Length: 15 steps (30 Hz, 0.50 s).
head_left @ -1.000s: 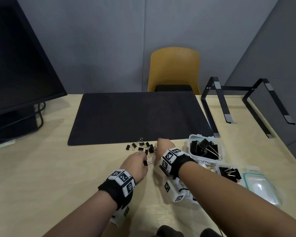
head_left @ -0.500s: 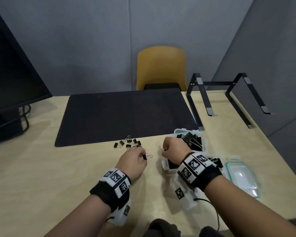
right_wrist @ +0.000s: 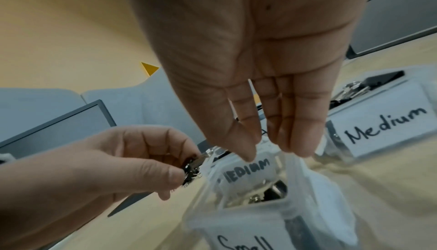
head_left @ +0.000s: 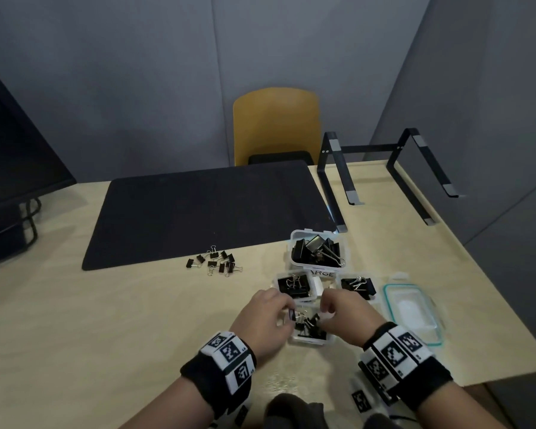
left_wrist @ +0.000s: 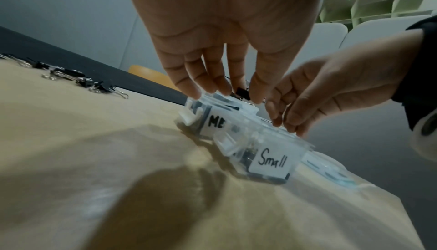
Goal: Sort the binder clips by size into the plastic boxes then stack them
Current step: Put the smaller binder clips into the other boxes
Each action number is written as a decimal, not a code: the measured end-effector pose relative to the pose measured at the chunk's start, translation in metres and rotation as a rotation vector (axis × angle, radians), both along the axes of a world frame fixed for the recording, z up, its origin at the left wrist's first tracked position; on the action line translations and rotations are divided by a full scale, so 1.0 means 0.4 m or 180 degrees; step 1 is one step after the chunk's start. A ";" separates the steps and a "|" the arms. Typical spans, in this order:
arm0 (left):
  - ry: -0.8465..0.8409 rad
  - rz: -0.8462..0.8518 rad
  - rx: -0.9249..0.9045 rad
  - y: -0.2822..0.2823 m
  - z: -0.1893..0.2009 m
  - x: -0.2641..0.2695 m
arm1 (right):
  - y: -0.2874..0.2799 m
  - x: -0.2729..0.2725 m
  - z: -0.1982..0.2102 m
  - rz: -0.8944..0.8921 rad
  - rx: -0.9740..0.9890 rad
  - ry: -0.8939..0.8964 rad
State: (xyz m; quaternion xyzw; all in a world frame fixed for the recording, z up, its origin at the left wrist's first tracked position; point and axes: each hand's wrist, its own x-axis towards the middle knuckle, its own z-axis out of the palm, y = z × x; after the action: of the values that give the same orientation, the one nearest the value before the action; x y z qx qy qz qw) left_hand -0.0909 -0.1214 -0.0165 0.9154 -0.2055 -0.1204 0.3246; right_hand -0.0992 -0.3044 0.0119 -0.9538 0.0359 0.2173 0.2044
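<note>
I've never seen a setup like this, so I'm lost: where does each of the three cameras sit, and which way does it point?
Head: worn on the head, looking forward and down at the desk; shows both forearms, left hand and right hand.
Left wrist: under the left palm, looking along the fingers, which pinch a small clip.
Right wrist: under the right palm, looking along the fingers over the Small box.
Shared: both wrist views show the Small box and the opposite hand.

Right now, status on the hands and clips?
Left hand pinches small binder clips over Small box. Right hand open. Loose clips remain.
</note>
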 end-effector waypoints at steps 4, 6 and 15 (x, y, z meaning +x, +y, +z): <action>0.0091 -0.0095 -0.0032 -0.016 -0.013 -0.009 | -0.014 -0.004 -0.002 -0.0080 0.0149 -0.0103; 0.0141 -0.0118 -0.0005 -0.010 -0.020 -0.006 | -0.014 -0.002 0.000 -0.0068 0.0181 -0.0136; 0.0028 0.0832 0.0090 0.112 -0.034 0.069 | 0.078 0.067 0.028 0.0066 0.0409 -0.0358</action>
State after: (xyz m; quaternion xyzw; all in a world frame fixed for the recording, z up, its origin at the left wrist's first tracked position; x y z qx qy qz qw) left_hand -0.0632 -0.0767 -0.0302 0.9383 -0.0814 -0.0840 0.3255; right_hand -0.0724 -0.2733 0.0232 -0.9497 0.0004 0.1674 0.2646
